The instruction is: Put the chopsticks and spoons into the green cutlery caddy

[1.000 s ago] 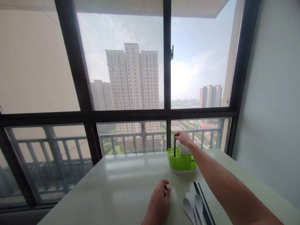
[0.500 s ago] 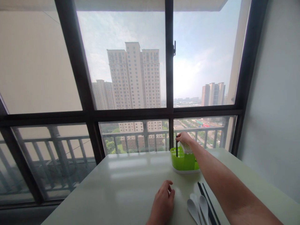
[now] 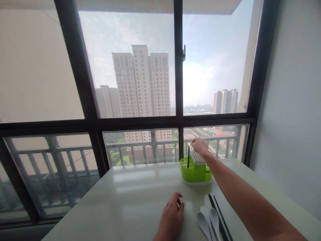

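My right hand [image 3: 200, 146] is stretched out over a green basket-style cutlery holder [image 3: 197, 174] with a white base. Black chopsticks [image 3: 188, 158] stand upright in its left compartment, a little left of my fingertips and apart from them. That hand looks loosely bent with nothing visible in it; part of its fingers is hidden. My left hand [image 3: 172, 213] rests on the table, fingers loosely curved, thumb apart, holding nothing. To its right lie several white spoons [image 3: 214, 219] and black chopsticks [image 3: 222, 216].
The pale, glossy table [image 3: 120, 201] reaches to a large dark-framed window [image 3: 135, 122]. The green holder stands near the table's far edge. A pale wall [image 3: 288, 100] is on the right. Outside are a railing and tall buildings.
My right hand has let go of the black chopsticks and moved slightly up and right from them; they now stand in the holder. My left hand stays resting. The view has shifted slightly.
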A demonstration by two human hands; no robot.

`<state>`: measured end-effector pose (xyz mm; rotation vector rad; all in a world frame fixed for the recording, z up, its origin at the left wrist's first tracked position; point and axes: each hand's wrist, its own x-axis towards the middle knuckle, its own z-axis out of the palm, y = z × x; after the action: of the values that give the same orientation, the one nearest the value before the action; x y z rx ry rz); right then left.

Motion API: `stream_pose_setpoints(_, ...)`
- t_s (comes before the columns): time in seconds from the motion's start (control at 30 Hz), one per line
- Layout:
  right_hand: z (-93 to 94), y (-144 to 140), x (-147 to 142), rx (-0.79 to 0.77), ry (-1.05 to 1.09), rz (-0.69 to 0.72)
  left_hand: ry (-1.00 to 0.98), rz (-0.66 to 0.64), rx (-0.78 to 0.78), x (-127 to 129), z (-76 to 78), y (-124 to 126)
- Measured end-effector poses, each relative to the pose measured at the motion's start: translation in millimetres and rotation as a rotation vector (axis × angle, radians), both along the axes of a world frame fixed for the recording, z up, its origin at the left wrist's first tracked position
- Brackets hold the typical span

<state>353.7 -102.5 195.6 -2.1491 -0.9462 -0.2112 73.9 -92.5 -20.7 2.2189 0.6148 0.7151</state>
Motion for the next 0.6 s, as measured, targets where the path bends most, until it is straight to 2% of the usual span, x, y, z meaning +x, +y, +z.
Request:
stream_pose_setpoints(0.1,4.5,-37,-16,0.078,-0.118,-0.029,-0.003,0.006,0.014,1,-0.2,0)
stream_pose_setpoints(0.17,-8.4,-67,-26,0.051,-0.134,0.000,0.000,0.007,0.018,1,-0.6,1)
stream_pose_setpoints(0.23,-36.6,-98,-34,-0.112,-0.059,0.072,0.001,0.005,0.014,2,-0.8,3)
stream_pose_setpoints(0.3,-75.4,-125,-39,-0.384,0.134,0.129,-0.003,0.002,0.011,2,-0.7,4)
stream_pose_setpoints(0.37,-114.8,-144,-44,-0.608,0.330,0.168,-0.010,-0.001,0.012,3,0.0,6)
stream_pose_setpoints(0.4,-131.7,-150,-46,-0.666,0.367,0.151,-0.013,-0.004,0.014,3,0.5,7)
stream_pose_setpoints(0.5,-163.7,-154,-52,-0.700,0.383,0.083,-0.017,-0.011,0.027,3,2.9,9)
stream_pose_setpoints(0.6,-172.1,-147,-55,-0.627,0.339,0.050,-0.008,-0.017,0.047,2,5.8,10)
